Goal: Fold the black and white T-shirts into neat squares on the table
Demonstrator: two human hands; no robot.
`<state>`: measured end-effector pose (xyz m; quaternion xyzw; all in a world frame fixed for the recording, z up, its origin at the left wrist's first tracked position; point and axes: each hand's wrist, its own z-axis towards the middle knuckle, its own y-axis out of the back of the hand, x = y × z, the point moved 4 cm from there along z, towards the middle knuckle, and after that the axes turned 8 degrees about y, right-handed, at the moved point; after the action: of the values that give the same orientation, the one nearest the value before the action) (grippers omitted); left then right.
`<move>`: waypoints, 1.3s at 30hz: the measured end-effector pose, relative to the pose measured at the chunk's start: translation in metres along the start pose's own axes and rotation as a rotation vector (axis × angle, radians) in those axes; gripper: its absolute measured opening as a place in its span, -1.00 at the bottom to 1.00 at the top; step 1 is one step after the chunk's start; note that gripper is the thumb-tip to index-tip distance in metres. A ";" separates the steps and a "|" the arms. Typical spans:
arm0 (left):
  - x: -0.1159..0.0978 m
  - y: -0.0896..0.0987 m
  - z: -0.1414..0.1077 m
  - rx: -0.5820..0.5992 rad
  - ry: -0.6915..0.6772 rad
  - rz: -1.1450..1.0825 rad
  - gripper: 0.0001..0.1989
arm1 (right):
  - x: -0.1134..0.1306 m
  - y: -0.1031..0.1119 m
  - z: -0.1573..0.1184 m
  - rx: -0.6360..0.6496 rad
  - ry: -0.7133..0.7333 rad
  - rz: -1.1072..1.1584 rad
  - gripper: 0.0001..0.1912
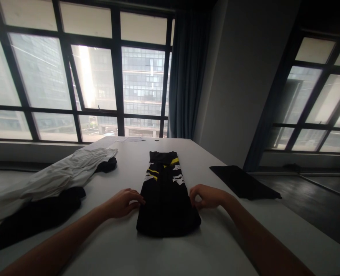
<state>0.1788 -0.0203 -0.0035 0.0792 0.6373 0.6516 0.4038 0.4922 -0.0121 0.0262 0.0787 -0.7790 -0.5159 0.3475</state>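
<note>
A black garment (164, 203) with yellow and white patches lies folded into a long, narrow shape in front of me. Its exact kind does not show. My left hand (124, 203) is at its left edge, the fingertips pinched on the cloth. On the opposite edge, my right hand (206, 196) has thumb and fingers curled together against the fabric. The garment rests flat, its wider end toward me.
White clothing (80, 165) and black clothing (49, 211) lie loosely at the left of the white table (112, 249). A flat black cloth (241, 181) sits near the right edge. Papers (131, 139) lie at the far end, before a curtain (184, 76).
</note>
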 end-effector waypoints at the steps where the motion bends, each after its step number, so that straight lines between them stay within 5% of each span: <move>1: -0.003 0.000 0.000 -0.001 -0.003 -0.012 -0.76 | -0.003 0.001 -0.002 -0.002 -0.035 -0.024 -0.76; 6: -0.017 -0.001 -0.004 0.027 -0.099 -0.042 -0.76 | 0.005 -0.003 -0.001 -0.031 -0.059 -0.134 -0.31; 9: -0.021 -0.004 -0.003 0.046 -0.154 -0.032 -0.78 | 0.022 -0.007 0.002 -0.049 0.072 -0.126 -0.40; 15: -0.024 0.003 -0.001 0.069 -0.146 -0.140 -0.79 | 0.030 -0.011 -0.001 0.036 0.154 -0.004 -0.93; 18: -0.024 0.007 -0.003 0.137 -0.103 -0.278 -0.81 | 0.027 -0.008 -0.005 0.102 0.237 0.179 -0.80; 21: -0.020 0.006 0.001 0.142 0.019 -0.538 -0.63 | 0.018 -0.004 -0.003 0.144 0.302 0.420 -0.63; 23: -0.012 0.004 0.008 0.005 0.146 -0.737 -0.49 | 0.006 0.000 0.004 0.023 0.257 0.555 -0.57; 27: 0.013 -0.008 0.018 -0.227 0.411 -0.921 -0.26 | -0.027 0.000 0.019 -0.285 -0.089 0.530 -0.57; 32: 0.025 -0.019 0.018 -0.138 0.444 -0.775 -0.07 | -0.035 -0.007 0.030 -0.359 -0.229 0.518 -0.39; 39: 0.016 -0.010 0.011 -0.035 0.498 -0.347 -0.58 | -0.016 -0.005 0.033 -0.428 -0.042 0.369 -0.46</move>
<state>0.1792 -0.0031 -0.0174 -0.1999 0.7094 0.5831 0.3419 0.4820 0.0182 0.0070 -0.1502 -0.6606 -0.5982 0.4280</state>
